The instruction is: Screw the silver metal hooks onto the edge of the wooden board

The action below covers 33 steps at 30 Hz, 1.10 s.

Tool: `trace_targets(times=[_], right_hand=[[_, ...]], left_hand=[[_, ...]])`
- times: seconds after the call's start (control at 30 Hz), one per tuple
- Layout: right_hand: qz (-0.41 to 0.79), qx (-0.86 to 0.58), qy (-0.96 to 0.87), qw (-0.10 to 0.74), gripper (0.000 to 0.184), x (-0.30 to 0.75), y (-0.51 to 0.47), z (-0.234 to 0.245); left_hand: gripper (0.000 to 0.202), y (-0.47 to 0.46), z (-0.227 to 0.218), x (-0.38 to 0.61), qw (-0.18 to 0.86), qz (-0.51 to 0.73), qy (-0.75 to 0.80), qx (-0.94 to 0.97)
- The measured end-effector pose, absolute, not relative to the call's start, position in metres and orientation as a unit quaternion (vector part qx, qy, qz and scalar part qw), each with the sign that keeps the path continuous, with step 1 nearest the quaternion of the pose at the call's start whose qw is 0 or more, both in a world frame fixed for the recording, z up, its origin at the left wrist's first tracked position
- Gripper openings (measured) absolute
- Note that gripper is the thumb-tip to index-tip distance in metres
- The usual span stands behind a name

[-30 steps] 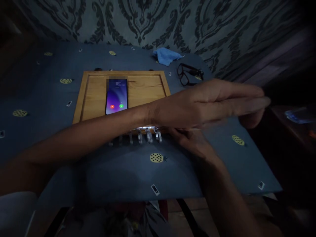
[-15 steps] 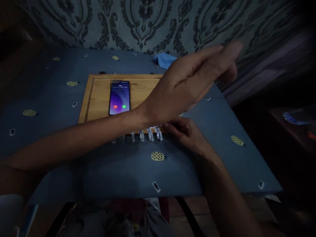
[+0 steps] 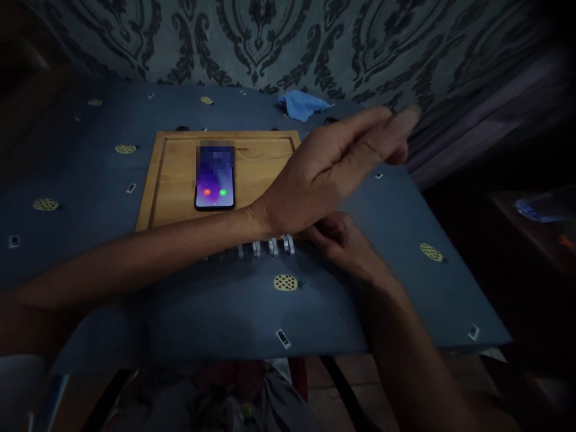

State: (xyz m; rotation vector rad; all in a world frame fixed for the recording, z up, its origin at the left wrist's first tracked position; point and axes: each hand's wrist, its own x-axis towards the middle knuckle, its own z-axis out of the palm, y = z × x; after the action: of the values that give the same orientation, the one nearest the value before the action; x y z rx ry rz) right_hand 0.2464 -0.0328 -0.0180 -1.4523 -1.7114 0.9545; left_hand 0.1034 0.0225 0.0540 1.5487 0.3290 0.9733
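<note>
My left hand (image 3: 333,168) hangs in the air across the table, fingers stretched out together and pointing to the far right, holding nothing. It covers the right part of a wooden board (image 3: 265,165). A lit phone (image 3: 215,180) lies on the board, showing red and green call buttons. My right hand (image 3: 344,243) rests low on the blue cloth (image 3: 180,300) at the board's near right corner, partly under the left wrist, its fingers curled. Beside it stands a row of several small metal clips (image 3: 265,247). Whether the right hand grips anything stays hidden.
A crumpled blue rag (image 3: 300,104) lies at the far edge of the table near the patterned wall. The blue cloth has yellow dotted motifs (image 3: 285,282). The table's right edge drops off to a dark area with a faint object (image 3: 542,210).
My left hand swung from low and far right up toward the back, then came slightly down. The glasses at the back right are now hidden behind it. The right hand barely moved.
</note>
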Motion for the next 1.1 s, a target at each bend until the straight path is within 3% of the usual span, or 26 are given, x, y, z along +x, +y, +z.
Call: trace_targets(times=[0.5, 0.83, 0.97, 1.1], right_hand=[[0.353, -0.549, -0.675, 0.344, 0.026, 0.248, -0.031, -0.02], [0.361, -0.546, -0.669, 0.351, 0.024, 0.247, -0.032, -0.021], [0.373, -0.536, -0.667, 0.359, 0.023, 0.247, -0.031, -0.022], [0.365, -0.545, -0.666, 0.355, 0.024, 0.248, -0.032, -0.023]], left_hand=[[0.041, 0.023, 0.054, 0.101, 0.608, 0.388, 0.12, 0.682], [0.052, 0.04, 0.073, 0.11, 0.641, 0.249, 0.072, 0.723], [0.042, 0.044, 0.073, 0.112, 0.679, 0.21, 0.068, 0.7], [0.044, 0.04, 0.069, 0.108, 0.657, 0.255, 0.052, 0.707]])
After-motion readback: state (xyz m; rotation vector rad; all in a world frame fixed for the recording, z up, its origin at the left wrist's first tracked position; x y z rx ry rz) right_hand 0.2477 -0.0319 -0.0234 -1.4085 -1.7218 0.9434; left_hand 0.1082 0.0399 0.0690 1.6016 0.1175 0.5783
